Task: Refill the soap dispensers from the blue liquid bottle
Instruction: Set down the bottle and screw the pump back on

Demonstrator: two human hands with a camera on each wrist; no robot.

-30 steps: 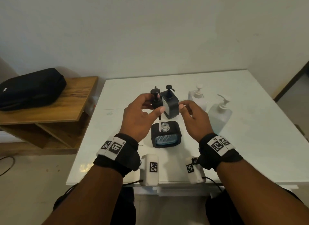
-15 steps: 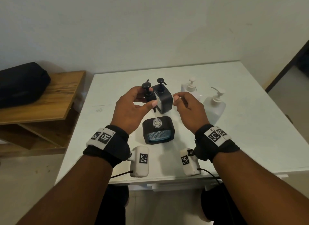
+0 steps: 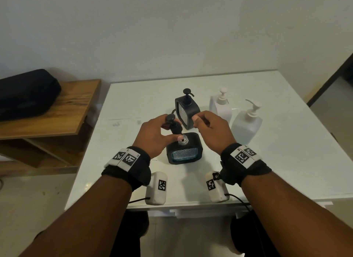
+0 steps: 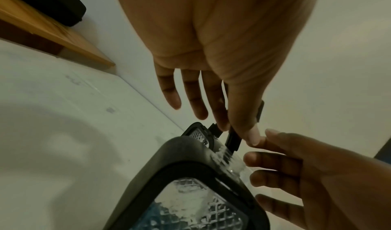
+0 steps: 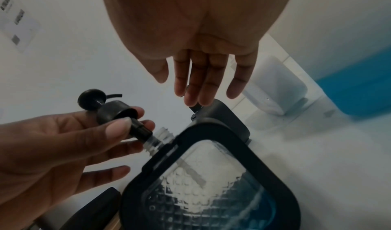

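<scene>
A black square soap dispenser [image 3: 184,151] stands near the table's front, its clear threaded neck [image 3: 183,141] uncapped and blue liquid low inside. My left hand [image 3: 172,131] pinches the black pump head [image 3: 172,125] between thumb and fingers. The pump is tilted, with its stem in the neck [image 5: 160,138] and its tube slanting down inside the dispenser [image 5: 211,175]. My right hand [image 3: 200,121] hovers just right of the neck with fingers relaxed, holding nothing. A blue container [image 5: 359,83] shows at the right wrist view's right edge.
A second black dispenser [image 3: 187,109] with its pump on stands just behind. Two white pump bottles [image 3: 220,105] [image 3: 247,123] stand to the right. The white table [image 3: 286,161] ends close to me. A wooden shelf [image 3: 57,111] with a black bag [image 3: 26,94] is on the left.
My left hand has lowered the pump head, and its tube has gone from above the neck down into the dispenser. My right hand stayed beside it.
</scene>
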